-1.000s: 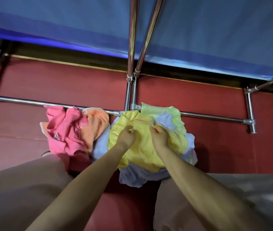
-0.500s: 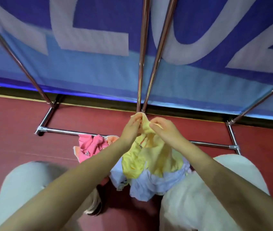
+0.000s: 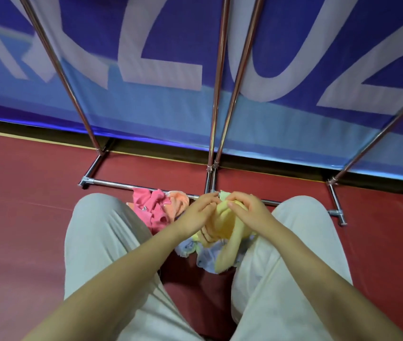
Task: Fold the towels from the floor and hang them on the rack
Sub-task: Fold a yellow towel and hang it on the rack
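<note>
A yellow towel (image 3: 227, 225) hangs bunched between my two hands, lifted off the floor pile. My left hand (image 3: 200, 210) pinches its top edge from the left. From the right, my right hand (image 3: 247, 207) grips the same edge, fingers curled over the cloth. Its lower end dangles between my knees. Below it lies a pale blue towel (image 3: 207, 257), partly hidden. A pink towel (image 3: 151, 207) and an orange towel (image 3: 178, 203) lie crumpled on the red floor to the left. The metal rack (image 3: 217, 94) rises just beyond my hands.
The rack's base bar (image 3: 121, 184) runs along the red floor, with feet at left and right (image 3: 337, 212). A blue banner (image 3: 161, 57) with large white letters hangs behind the rack. My legs in light trousers (image 3: 102, 242) flank the pile.
The yellow towel has come up off the pile in both hands. The view has tilted up from the floor, showing more of the rack and banner.
</note>
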Motion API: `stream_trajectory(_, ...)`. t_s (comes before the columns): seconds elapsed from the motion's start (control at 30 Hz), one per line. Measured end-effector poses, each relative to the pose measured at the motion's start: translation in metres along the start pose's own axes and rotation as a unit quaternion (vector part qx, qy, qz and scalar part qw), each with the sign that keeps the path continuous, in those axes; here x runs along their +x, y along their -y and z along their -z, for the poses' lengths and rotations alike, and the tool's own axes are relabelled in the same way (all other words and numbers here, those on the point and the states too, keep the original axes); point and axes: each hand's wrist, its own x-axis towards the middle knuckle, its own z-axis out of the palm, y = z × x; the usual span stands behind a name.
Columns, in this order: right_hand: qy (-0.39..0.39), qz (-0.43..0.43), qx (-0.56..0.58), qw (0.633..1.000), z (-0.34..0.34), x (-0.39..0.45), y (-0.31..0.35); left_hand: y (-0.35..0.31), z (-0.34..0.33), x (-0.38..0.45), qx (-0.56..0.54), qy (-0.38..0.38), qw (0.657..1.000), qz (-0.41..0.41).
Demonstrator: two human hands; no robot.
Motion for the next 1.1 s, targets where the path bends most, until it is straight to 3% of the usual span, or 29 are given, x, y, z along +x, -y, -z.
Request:
stream_trajectory(0.17,0.004,-0.017,0.012,1.000,-0.011,-0.017,-0.008,-0.001,-0.014,-0.014,-0.081,0.000,0.996,0.028)
stream_trajectory(0.37,-0.009,-0.015,0.029,0.999,-0.017,-0.018,-0.007,-0.003,-0.018,-0.025,-0.062,0.021,0.996,0.057)
stream_trajectory(0.53,-0.043,-0.026,0.028,0.998,-0.016,-0.014,-0.008,-0.003,-0.016,-0.021,-0.104,-0.024,0.991,0.078)
stream_trajectory(0.77,-0.049,-0.033,-0.021,0.998,-0.024,-0.006,-0.026,-0.008,-0.011,-0.014,-0.115,-0.142,0.982,0.056)
stream_trajectory(0.97,-0.018,-0.049,-0.069,0.996,-0.028,-0.004,-0.039,-0.007,0.010,-0.001,-0.227,-0.284,0.924,0.120)
stream_trajectory(1.1,-0.011,-0.066,-0.080,0.995,-0.030,-0.005,-0.045,-0.004,0.027,0.001,-0.215,-0.382,0.893,0.102)
